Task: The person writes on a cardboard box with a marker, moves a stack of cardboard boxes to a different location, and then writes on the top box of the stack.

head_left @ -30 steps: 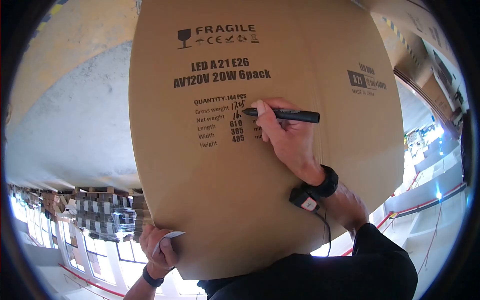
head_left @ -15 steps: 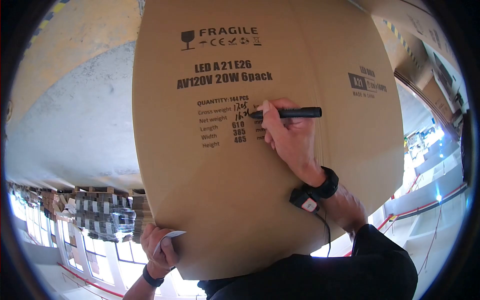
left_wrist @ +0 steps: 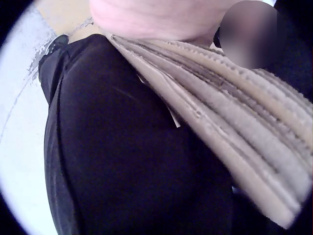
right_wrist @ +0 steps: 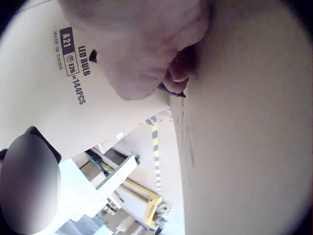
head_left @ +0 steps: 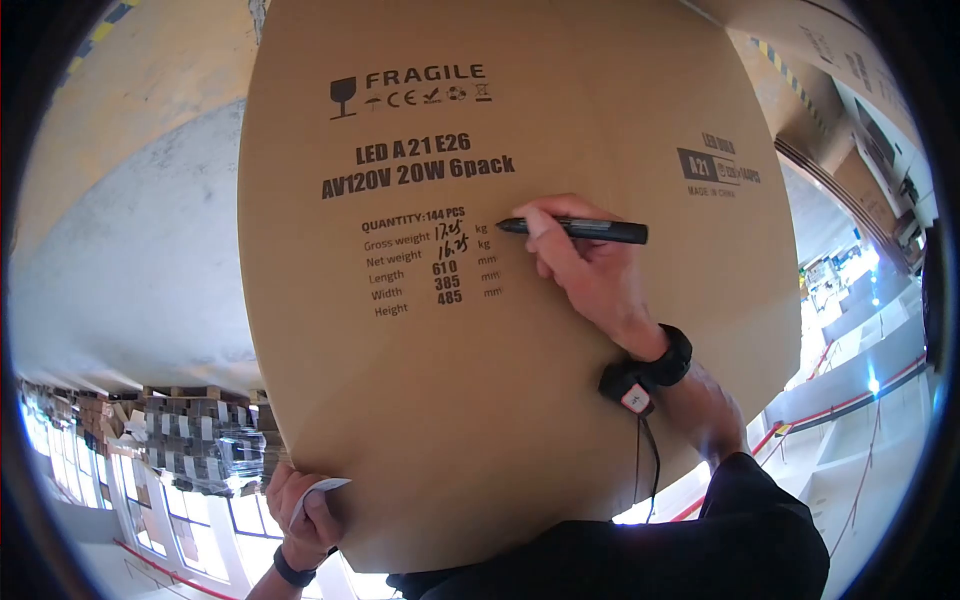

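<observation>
A large flattened brown carton [head_left: 480,400] fills the middle of the head view, printed with FRAGILE, LED A21 E26 and a list of weights and sizes. Black handwritten figures [head_left: 452,245], 17.25 and 16.25, stand beside gross and net weight. My right hand [head_left: 595,275] pinches a black marker [head_left: 612,231], its tip close over the carton just right of the upper "kg". At the lower left corner my left hand [head_left: 302,512] grips the carton's edge together with a white slip of paper [head_left: 318,490]. Several layered cardboard edges [left_wrist: 210,103] show in the left wrist view.
Wrapped stacks of boxes [head_left: 205,440] on pallets stand far off at the left. More printed cartons [head_left: 835,50] are at the upper right. A yellow pallet jack [right_wrist: 149,205] and black-yellow floor tape [right_wrist: 156,147] appear in the right wrist view.
The marker tip has gone from the net weight figure, where more digits were written, to beside the upper "kg". The carton has shifted left and slightly down in the view, the left hand with it.
</observation>
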`<state>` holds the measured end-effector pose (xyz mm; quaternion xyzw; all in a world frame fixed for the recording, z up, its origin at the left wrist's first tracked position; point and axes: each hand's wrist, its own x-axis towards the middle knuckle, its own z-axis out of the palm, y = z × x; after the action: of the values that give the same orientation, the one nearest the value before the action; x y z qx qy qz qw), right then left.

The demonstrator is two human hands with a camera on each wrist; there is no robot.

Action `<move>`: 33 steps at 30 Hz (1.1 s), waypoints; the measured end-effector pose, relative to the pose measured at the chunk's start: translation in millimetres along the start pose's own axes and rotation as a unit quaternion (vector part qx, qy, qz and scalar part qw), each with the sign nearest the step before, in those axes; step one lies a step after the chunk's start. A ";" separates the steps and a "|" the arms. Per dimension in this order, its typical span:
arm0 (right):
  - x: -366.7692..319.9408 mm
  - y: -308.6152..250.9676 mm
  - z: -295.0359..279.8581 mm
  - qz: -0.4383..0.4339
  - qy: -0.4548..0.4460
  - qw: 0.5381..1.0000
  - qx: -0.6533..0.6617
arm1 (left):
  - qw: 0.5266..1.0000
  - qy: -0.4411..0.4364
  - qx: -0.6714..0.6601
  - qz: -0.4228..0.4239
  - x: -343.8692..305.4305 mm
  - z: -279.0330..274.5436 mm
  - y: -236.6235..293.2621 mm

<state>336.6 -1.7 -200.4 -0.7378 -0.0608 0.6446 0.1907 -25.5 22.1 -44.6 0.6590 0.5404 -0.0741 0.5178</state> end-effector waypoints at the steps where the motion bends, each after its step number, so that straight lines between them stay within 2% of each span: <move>1: 1.6 1.4 1.0 -0.001 -0.003 1.000 -0.004 | 1.000 -0.003 -0.003 -0.003 1.7 0.2 1.5; 3: 2.3 3.6 3.1 -0.007 0.000 1.000 -0.013 | 0.998 -0.021 -0.039 -0.033 3.8 -2.2 4.3; 5: 3.6 2.1 1.8 -0.023 0.014 0.999 -0.028 | 0.999 -0.028 -0.018 -0.037 2.0 -4.5 5.7; 12: 4.7 2.1 2.6 -0.004 0.012 1.000 0.002 | 0.997 -0.029 -0.026 -0.061 0.6 -4.1 7.5; 15: 4.9 4.2 1.8 -0.006 0.005 1.000 -0.017 | 0.999 -0.003 -0.023 -0.042 -0.7 0.1 5.7; 18: 7.1 6.5 0.4 -0.013 -0.001 1.000 -0.028 | 0.998 -0.030 0.004 -0.053 0.0 -3.8 6.8; 21: 6.6 2.0 1.2 -0.011 0.008 1.000 -0.019 | 0.999 -0.002 0.018 -0.031 2.8 -1.0 9.2; 23: 7.9 5.3 -2.0 -0.007 0.007 0.999 -0.035 | 0.999 -0.007 0.000 -0.054 1.6 -1.9 9.1; 26: 7.1 -3.0 2.3 0.007 0.067 0.998 -0.009 | 0.999 -0.004 -0.005 -0.042 0.1 -0.1 6.4; 33: 8.9 0.6 0.4 -0.002 0.071 0.997 -0.022 | 0.999 0.000 0.005 -0.034 -3.4 -2.4 4.4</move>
<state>337.6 0.8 -209.0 -0.7855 -0.0626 0.5891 0.1791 -24.6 22.3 -38.7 0.6432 0.5620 -0.0946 0.5115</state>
